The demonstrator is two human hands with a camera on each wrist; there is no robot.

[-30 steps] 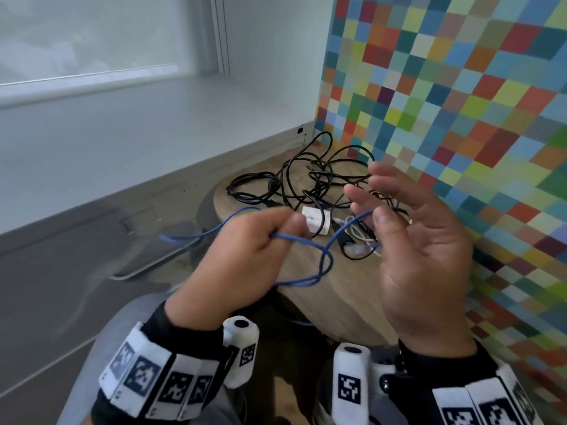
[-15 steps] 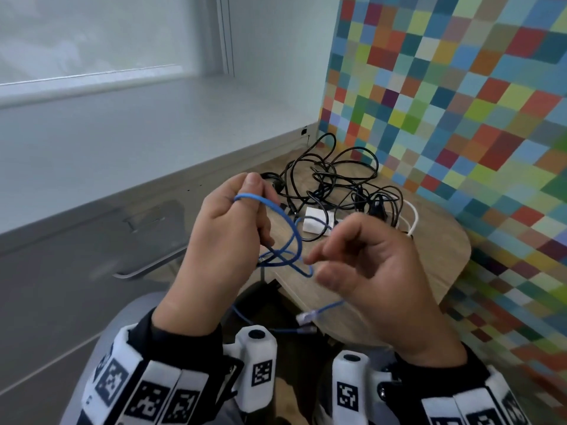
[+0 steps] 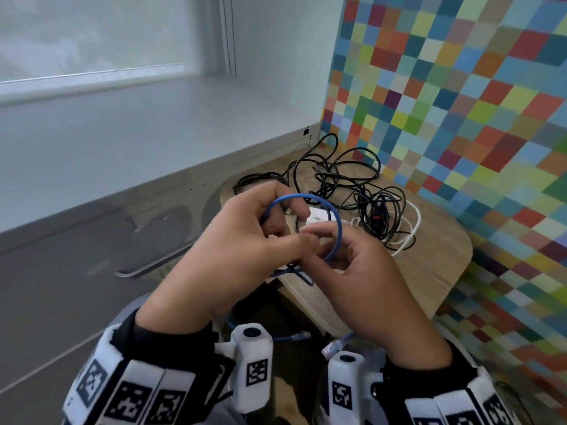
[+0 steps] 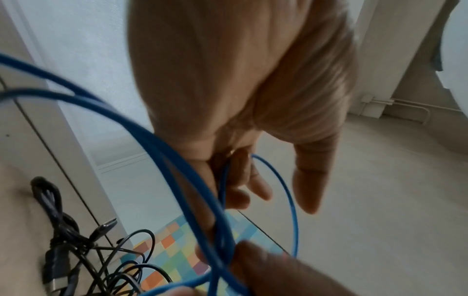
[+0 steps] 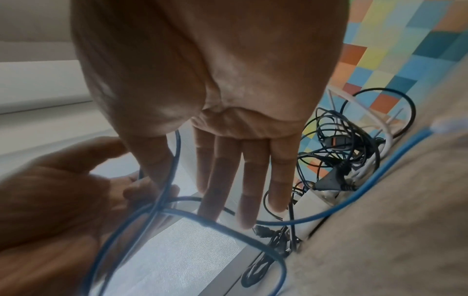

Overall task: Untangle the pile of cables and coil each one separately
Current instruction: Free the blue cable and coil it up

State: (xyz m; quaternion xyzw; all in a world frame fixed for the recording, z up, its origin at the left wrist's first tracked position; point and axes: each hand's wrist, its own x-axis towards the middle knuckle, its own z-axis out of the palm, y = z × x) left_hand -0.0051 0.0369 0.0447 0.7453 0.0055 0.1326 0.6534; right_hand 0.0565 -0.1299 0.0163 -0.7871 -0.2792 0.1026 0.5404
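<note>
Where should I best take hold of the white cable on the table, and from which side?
Probably the white cable's outer loop on the right, from above: it bulges clear of the black tangle there, while its inner part is buried.

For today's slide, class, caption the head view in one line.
Both hands loop a blue cable above a black cable pile on a wooden table.

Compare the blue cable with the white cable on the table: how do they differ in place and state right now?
The blue cable is lifted off the table and held in a loop by the left hand and right hand; the white cable lies on the wooden table, untouched. The blue cable is clear of the black cables; the white cable is still mixed in with them. Both are thin and curved.
</note>
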